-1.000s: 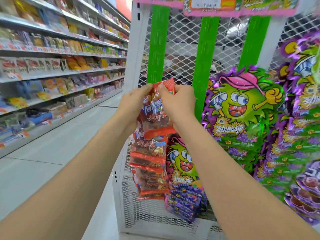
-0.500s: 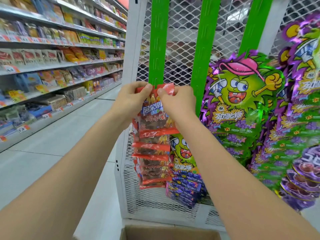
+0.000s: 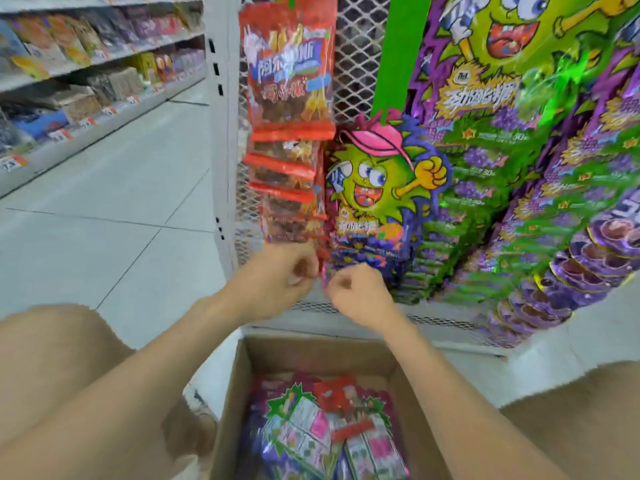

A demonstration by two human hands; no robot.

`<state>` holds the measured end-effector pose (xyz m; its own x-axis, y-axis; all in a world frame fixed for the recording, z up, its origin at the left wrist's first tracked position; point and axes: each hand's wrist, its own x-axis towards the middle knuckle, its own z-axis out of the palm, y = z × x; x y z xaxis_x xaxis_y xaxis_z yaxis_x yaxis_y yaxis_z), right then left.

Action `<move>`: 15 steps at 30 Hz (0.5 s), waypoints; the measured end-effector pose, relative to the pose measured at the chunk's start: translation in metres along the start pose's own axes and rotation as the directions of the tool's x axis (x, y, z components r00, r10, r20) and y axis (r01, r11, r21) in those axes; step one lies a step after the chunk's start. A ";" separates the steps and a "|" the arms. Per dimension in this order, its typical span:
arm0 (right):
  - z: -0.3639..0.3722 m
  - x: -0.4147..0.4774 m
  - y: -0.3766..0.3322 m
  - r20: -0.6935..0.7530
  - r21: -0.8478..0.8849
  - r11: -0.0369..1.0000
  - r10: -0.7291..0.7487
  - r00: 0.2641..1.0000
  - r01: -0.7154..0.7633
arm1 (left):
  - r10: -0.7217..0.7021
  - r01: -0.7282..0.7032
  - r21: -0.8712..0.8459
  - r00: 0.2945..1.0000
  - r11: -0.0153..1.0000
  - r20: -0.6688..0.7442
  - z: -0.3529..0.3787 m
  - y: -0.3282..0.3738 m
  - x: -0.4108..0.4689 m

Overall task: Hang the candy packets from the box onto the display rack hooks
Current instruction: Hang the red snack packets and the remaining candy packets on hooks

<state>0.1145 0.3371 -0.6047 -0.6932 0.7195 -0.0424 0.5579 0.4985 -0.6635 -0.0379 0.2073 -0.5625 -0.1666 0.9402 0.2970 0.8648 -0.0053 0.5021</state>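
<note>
A red candy packet [image 3: 289,74] hangs at the top of a column of red packets [image 3: 284,174] on the white mesh display rack [image 3: 353,64]. My left hand [image 3: 277,275] and my right hand [image 3: 356,292] are low in front of the rack, just below the red column and close together. Their fingers are loosely curled and I see nothing held in either. Beside them hang green-and-purple cartoon packets [image 3: 374,195]. The open cardboard box [image 3: 242,393] stands below my arms with several packets [image 3: 329,427] inside.
Larger purple and green packets [image 3: 540,150] fill the rack's right side. A green strip [image 3: 398,53] runs down the mesh. Store shelves [image 3: 86,64] line the aisle at left, beside grey floor tiles [image 3: 114,202]. My knees show at both lower corners.
Both hands have let go of the red packet, which now hangs on the rack, and have dropped down to the rack's base. The view has tilted down, showing the box's contents.
</note>
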 end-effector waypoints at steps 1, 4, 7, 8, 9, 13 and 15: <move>0.021 -0.002 0.037 0.175 -0.077 0.991 0.125 0.977 -0.113 | -0.046 0.045 0.007 0.984 0.999 0.170 0.020 -0.008 -0.010; 0.077 -0.017 0.134 0.418 -0.367 0.905 0.369 0.830 -0.217 | -0.133 0.086 0.117 0.862 0.989 0.489 0.069 -0.021 -0.030; 0.121 -0.051 0.184 0.402 -0.473 0.842 0.468 0.787 -0.259 | -0.245 0.143 0.207 0.717 0.968 0.653 0.101 -0.026 -0.040; 0.136 -0.060 0.194 0.415 -0.486 0.833 0.487 0.769 -0.265 | -0.271 0.158 0.225 0.681 0.962 0.681 0.109 -0.028 -0.042; 0.152 -0.068 0.201 0.436 -0.487 0.832 0.493 0.752 -0.263 | -0.288 0.172 0.233 0.651 0.957 0.702 0.117 -0.031 -0.044; 0.202 -0.090 0.211 0.461 -0.452 0.866 0.430 0.776 -0.211 | -0.363 0.179 0.319 0.552 0.931 0.751 0.140 -0.040 -0.048; 0.220 -0.094 0.221 0.427 -0.511 0.847 0.400 0.811 -0.148 | -0.384 0.160 0.356 0.537 0.921 0.751 0.146 -0.046 -0.050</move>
<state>0.2025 0.2731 -0.9118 -0.5342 0.5759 -0.6188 0.8081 0.5629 -0.1738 0.0003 0.2108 -0.7190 -0.0655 0.7625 -0.6437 0.9381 0.2668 0.2206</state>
